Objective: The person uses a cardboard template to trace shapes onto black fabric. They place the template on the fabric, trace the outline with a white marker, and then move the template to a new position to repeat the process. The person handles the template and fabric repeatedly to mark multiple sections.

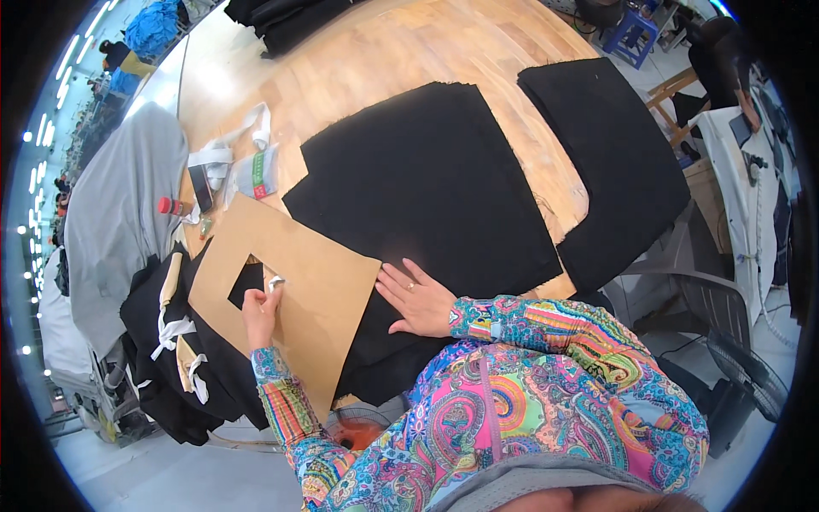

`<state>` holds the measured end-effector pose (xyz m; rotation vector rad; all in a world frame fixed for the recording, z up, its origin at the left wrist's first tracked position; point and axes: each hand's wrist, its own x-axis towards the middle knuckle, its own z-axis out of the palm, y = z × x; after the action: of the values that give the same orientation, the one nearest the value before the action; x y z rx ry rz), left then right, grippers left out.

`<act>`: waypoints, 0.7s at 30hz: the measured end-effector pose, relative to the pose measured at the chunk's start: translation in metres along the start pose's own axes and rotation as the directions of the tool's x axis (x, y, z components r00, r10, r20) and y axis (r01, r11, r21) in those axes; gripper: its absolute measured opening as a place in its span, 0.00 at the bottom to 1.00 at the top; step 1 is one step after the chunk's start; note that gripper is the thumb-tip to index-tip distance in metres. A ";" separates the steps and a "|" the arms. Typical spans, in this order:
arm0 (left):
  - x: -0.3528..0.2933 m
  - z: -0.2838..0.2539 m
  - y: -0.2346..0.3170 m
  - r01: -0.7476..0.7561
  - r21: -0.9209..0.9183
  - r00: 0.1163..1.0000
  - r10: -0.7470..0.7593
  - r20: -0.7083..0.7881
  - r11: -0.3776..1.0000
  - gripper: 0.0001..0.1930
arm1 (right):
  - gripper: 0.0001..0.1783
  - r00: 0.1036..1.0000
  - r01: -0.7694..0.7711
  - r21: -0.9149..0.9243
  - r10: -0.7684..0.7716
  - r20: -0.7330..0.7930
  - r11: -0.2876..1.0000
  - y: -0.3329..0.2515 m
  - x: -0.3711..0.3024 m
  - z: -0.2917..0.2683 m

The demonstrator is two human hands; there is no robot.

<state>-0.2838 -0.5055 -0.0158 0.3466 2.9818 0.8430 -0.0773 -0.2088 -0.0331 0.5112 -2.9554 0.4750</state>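
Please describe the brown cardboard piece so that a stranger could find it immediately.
On the wooden table, look at the near left part, where black fabric lies. The cardboard template rests flat on it, under the left hand. It alone is brown and stiff, with a rectangular window cut out.

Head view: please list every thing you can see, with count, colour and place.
table: one, light wood, centre.
fabric: two large pieces, black, centre and right of table.
template: one, brown cardboard with a rectangular cut-out, lying on the fabric at left.
chalk: one small piece, white, at the cut-out edge.
bundles: several, black, tied with white strips, left table edge.
fan: one, dark, floor at right.
stool: one, blue, top right.
left hand: on the template, holding the chalk.
right hand: flat on the fabric beside the template.
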 end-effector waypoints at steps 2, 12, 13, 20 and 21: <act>-0.006 -0.010 0.026 -0.031 0.001 0.999 0.031 0.032 1.000 0.17 | 0.43 1.000 0.017 0.006 -0.017 0.019 1.000 -0.004 0.001 0.002; 0.011 -0.079 0.087 0.009 -0.229 0.998 0.005 0.061 0.973 0.14 | 0.26 0.986 -0.035 0.208 0.068 -0.155 0.977 -0.019 0.023 -0.005; 0.000 -0.095 0.091 -0.023 -0.210 0.999 0.027 0.018 0.977 0.14 | 0.24 0.985 -0.061 0.245 0.098 -0.141 0.968 -0.026 0.033 -0.004; -0.006 -0.103 0.149 -0.075 -0.243 0.995 0.057 -0.078 0.967 0.15 | 0.22 0.958 0.113 0.420 0.014 -0.288 0.900 -0.047 0.040 0.020; -0.004 -0.099 0.154 -0.137 -0.180 0.987 0.119 -0.105 0.974 0.15 | 0.23 0.945 0.068 0.381 0.064 -0.322 0.922 -0.041 0.042 0.019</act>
<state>-0.2562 -0.4299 0.1482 0.5102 2.9567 1.1735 -0.1036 -0.2646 -0.0325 0.4178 -2.5420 1.0481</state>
